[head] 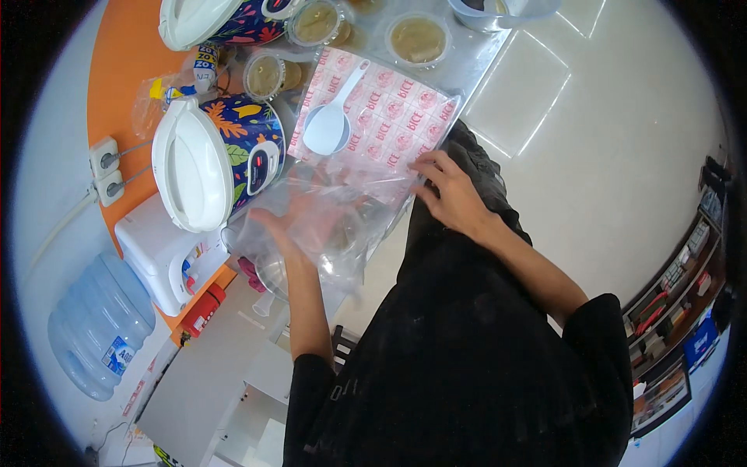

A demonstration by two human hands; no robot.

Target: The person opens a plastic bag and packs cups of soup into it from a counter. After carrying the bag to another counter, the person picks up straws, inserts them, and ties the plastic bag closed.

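Observation:
A sheet of clear plastic [344, 219], apparently a bag, lies over the lower part of the counter. My left hand [297, 219] shows blurred through it, fingers spread, inside or under the film. At the film's right edge, beside the paper's corner, are the bent fingertips of my right hand [446, 190]; whether they pinch it is unclear. Above lies a pink-and-white printed wrapping paper [397, 111], seemingly in clear plastic. On it a white rice paddle [327, 128] rests over a small round bowl or cup [346, 137].
Two patterned rice cookers [192, 166] stand at the left. Lidded cups [265, 76] and a round container [418, 39] of pale brown food are at the top, near a clear tub [505, 17]. Below left are a white water dispenser [157, 245] and a metal bowl [271, 271].

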